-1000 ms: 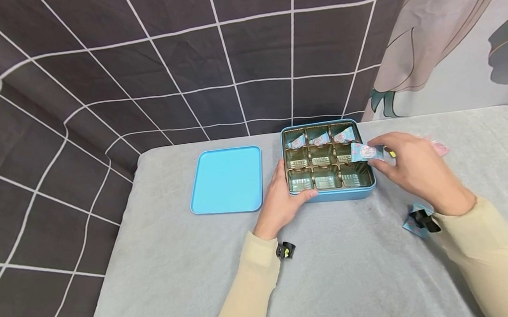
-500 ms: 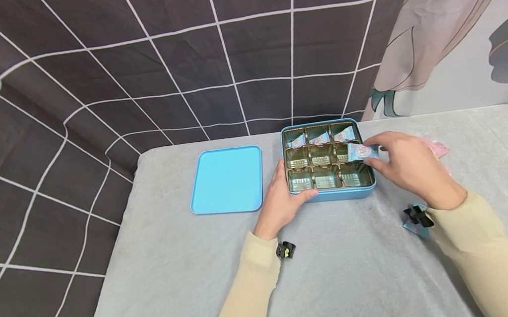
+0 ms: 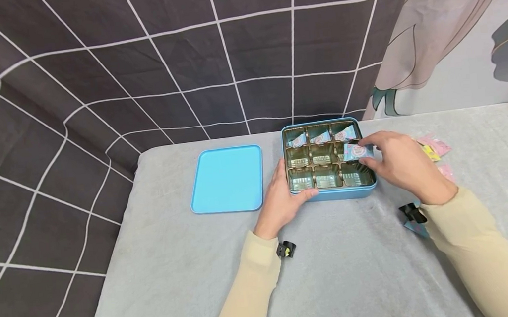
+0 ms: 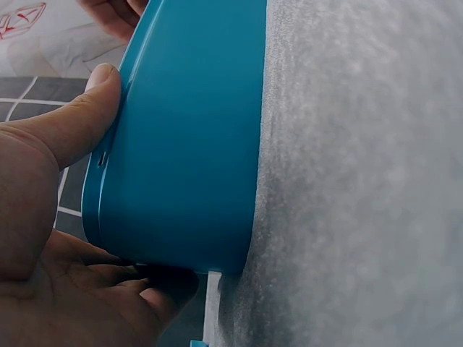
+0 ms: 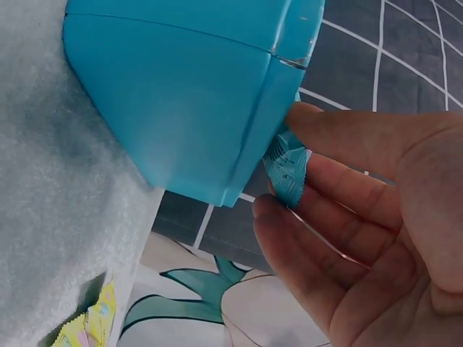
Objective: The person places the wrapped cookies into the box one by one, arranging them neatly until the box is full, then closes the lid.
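Grey cloth [image 3: 335, 281] below; right grip [image 3: 402, 162] pinching blue packet [image 3: 353, 152], left grip [image 3: 282, 199] clamped on box [image 3: 344, 194].

A dark hanging cloth [image 3: 192, 59] with a white grid runs from nine o'clock round past twelve, meeting a pale curtain [image 3: 449, 23] with a pink and green plant print at two. Light grey cloth [image 3: 164, 265] spreads down to six, with a flat blue lid [image 3: 227, 180] at eight, just off centre. At three o'clock a yellow packet [image 3: 431, 153] lies among pink packets [image 3: 438, 146].
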A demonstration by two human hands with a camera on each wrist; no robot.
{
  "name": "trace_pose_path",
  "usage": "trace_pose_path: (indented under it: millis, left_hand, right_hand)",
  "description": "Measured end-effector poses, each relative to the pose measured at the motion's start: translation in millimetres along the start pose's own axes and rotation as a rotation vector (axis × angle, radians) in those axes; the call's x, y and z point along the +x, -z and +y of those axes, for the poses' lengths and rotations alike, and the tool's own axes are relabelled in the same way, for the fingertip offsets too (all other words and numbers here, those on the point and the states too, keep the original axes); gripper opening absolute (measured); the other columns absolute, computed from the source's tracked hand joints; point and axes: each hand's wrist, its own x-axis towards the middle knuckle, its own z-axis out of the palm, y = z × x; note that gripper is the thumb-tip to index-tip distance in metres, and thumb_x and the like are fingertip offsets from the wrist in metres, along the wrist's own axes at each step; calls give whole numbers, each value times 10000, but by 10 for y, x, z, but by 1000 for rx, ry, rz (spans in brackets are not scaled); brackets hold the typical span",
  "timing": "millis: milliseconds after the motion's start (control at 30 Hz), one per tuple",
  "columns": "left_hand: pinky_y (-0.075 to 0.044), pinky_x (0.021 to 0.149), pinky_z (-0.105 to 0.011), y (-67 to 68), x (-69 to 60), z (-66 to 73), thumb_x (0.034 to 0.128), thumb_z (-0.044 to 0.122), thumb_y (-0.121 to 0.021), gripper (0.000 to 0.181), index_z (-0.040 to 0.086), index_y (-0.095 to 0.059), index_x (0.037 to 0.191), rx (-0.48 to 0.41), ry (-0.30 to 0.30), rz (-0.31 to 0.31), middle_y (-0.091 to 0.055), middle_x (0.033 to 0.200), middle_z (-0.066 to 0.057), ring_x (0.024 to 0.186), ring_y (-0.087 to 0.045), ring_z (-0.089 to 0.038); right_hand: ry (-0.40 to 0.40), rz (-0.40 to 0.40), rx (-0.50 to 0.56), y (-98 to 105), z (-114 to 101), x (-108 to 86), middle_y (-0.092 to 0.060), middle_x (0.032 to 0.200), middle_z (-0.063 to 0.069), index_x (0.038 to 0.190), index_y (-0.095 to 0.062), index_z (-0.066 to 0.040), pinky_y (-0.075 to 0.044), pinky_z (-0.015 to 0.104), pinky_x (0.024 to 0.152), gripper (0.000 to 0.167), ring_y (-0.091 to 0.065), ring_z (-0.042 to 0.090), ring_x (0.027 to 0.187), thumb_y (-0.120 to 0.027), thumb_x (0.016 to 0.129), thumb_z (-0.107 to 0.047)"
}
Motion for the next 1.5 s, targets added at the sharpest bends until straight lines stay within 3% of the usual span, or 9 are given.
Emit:
trace_pose_path:
  millis: [100,367,1167,1500]
  left_hand:
    - [-259,1195,-420,1,1,6,835,443,-817,1118,56,-118,1617,0,2,-1,-185,1661,-129,1510,-210,-253]
    - [-261,1194,-421,4,-8,17,834,450,-815,1121,72,-111,1621,-3,15,-10,-176,1664,-118,1512,-204,-247]
    - [-248,1199,-414,8,5,10,831,448,-819,1121,32,-129,1610,10,-9,8,-182,1660,-147,1512,-200,-256]
    - [-244,1200,-409,8,-2,13,833,449,-816,1121,45,-121,1614,3,-2,-2,-178,1662,-131,1512,-201,-252]
  right_hand:
    - [-3,-8,-9,-1,-1,16,-699,1105,224,1104,-710,35,-499,532,766,309,-639,360,862,-793,819,-49]
    - [-4,-44,-24,-39,-5,74,-700,1104,240,1102,-706,51,-467,570,919,303,-613,430,1091,-772,817,-30]
    - [126,-74,-58,-186,2,202,-694,1055,275,1043,-707,99,-459,569,926,244,-583,458,1039,-759,831,-12]
    - [92,-162,-127,-191,-64,274,-689,1086,273,1045,-710,109,-455,556,969,211,-586,461,1084,-716,871,-9]
